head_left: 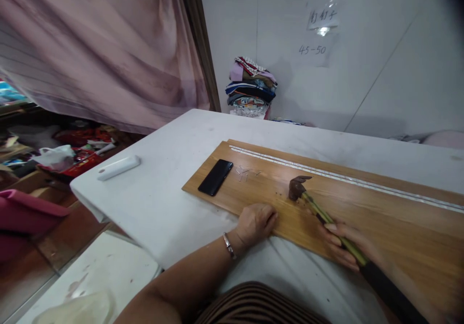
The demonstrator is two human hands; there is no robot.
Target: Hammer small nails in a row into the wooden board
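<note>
A long wooden board [362, 208] lies on a white table [166, 188]. My right hand [348, 246] is wrapped round the handle of a claw hammer [300, 191], whose dark head rests on the board. My left hand [255, 223] sits at the board's near edge with fingers curled, thumb and fingers pinched near the wood; what they hold, if anything, is too small to see. A few small nails [243, 172] lie loose on the board beside a black phone [216, 177].
A white remote-like object [118, 167] lies near the table's left edge. Folded clothes [251, 88] are stacked against the far wall. A pink curtain [101, 48] hangs at left, with clutter [72, 154] below it. A pale strip [344, 176] runs along the board's far edge.
</note>
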